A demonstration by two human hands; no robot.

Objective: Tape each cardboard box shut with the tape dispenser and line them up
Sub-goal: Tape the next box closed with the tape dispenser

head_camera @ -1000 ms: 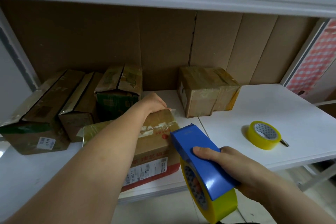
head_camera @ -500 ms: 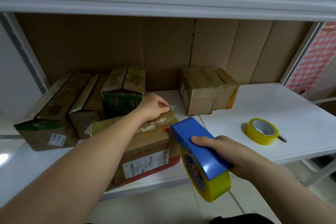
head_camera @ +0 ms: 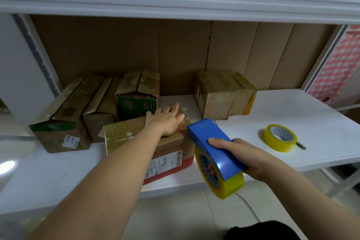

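Cardboard box (head_camera: 171,154) sits at table (head_camera: 292,115) front edge, flaps down; we can't see contents. Our left hand (head_camera: 167,121) rests flat on top, fingers straight. Right hand (head_camera: 251,160) grips blue tape dispenser (head_camera: 216,154) just beside it. Four taped boxes (head_camera: 93,111) behind.

Parcel packing or storage room: taped cardboard boxes (head_camera: 62,115) on white worktop (head_camera: 292,115), spare tape roll (head_camera: 280,140), cardboard-lined back wall (head_camera: 136,50).
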